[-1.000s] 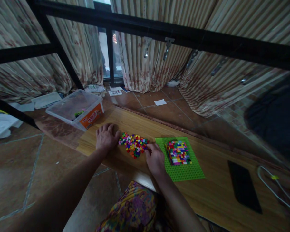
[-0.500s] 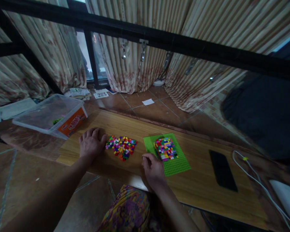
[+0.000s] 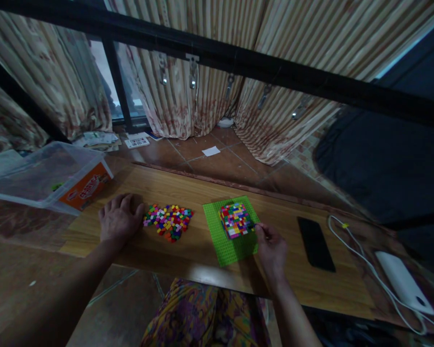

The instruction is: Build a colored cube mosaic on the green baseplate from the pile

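My left hand (image 3: 118,219) lies flat on the wooden board with its fingers spread, holding nothing. Just right of its thumb is a loose pile of small multicoloured building bricks (image 3: 169,220). A green studded baseplate (image 3: 217,248) carries a block of tightly packed multicoloured bricks (image 3: 235,219). At the right edge of that block, my right hand (image 3: 272,248) has thumb and forefinger pinched together. Whatever is between those fingertips is too small and dark to make out.
A black phone (image 3: 315,243) lies right of the baseplate. Beyond it are a white power bank (image 3: 401,279) and a white cable (image 3: 361,260). A clear plastic tub (image 3: 54,197) with an orange label stands at the left. A dark rail (image 3: 217,55) crosses above.
My right hand has moved right, from the baseplate's left side to the brick block's right edge. My left hand stays beside the pile. The whole view has shifted slightly.
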{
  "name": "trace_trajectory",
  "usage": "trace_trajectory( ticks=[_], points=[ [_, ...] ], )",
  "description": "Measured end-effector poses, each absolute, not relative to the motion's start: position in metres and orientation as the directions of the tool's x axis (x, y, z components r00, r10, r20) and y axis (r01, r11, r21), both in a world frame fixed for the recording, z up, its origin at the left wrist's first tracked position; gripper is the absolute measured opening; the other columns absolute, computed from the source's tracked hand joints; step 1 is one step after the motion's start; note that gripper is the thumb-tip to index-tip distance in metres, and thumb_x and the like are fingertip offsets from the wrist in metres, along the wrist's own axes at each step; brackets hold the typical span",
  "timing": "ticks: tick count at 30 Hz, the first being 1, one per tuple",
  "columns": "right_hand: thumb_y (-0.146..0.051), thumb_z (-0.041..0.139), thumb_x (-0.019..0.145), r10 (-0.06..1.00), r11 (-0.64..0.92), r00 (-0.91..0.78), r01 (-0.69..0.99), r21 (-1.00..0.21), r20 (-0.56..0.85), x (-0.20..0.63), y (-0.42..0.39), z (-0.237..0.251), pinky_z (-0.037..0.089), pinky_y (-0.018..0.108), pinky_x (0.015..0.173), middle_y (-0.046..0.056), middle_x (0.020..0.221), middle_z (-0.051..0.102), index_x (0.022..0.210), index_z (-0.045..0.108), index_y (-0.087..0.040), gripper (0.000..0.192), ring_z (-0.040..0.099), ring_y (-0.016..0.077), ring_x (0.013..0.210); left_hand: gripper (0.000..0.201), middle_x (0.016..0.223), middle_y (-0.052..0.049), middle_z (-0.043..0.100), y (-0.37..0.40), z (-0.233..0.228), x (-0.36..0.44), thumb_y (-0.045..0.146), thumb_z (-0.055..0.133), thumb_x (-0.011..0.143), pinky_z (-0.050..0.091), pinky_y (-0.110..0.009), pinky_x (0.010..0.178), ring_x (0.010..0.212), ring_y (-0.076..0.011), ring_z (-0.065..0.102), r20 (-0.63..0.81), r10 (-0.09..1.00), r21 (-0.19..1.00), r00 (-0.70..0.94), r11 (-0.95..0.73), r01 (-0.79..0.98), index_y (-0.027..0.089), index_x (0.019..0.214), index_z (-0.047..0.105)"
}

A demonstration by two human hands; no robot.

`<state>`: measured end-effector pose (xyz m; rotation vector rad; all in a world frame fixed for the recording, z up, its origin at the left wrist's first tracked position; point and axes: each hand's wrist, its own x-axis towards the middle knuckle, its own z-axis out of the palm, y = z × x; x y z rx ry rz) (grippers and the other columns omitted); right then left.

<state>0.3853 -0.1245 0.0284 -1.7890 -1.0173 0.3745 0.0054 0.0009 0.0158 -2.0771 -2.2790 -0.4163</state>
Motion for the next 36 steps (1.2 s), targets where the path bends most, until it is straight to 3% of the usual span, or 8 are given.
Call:
trace_trajectory(
  ticks=[18,36],
  points=[
    [-0.045,0.056,0.082,0.730,-0.222,0.630,0.586,-0.779,0.266,0.374,-0.105,0.024,0.048,0.035,0.070,0.014,0.081,0.072,0.077,0.070,-0.014,0.035,0.065,0.0243,0.075,0.059,0.138,-0.014,0.051,0.002,0.014,0.006,0.055,0.034,0.089,0.033,-0.052,0.105,0.127,-0.0358,0.044,0.212,0.970,0.183,-0.119,0.080,0.980,0.017,0.131,0.053],
    [-0.045,0.058,0.080,0.717,-0.209,0.656,0.528,-0.823,0.238,0.373,-0.101,0.018,0.050,0.036,0.068,0.015,0.078,0.074,0.078,0.072,-0.013,0.036,0.067,0.0251,0.071,0.060,0.138,-0.015,0.052,0.000,0.016,0.006,0.055,0.033,0.090,0.034,-0.052,0.104,0.126,-0.0366,0.044,0.209,0.973,0.176,-0.101,0.064,0.982,0.016,0.130,0.054]
  ],
)
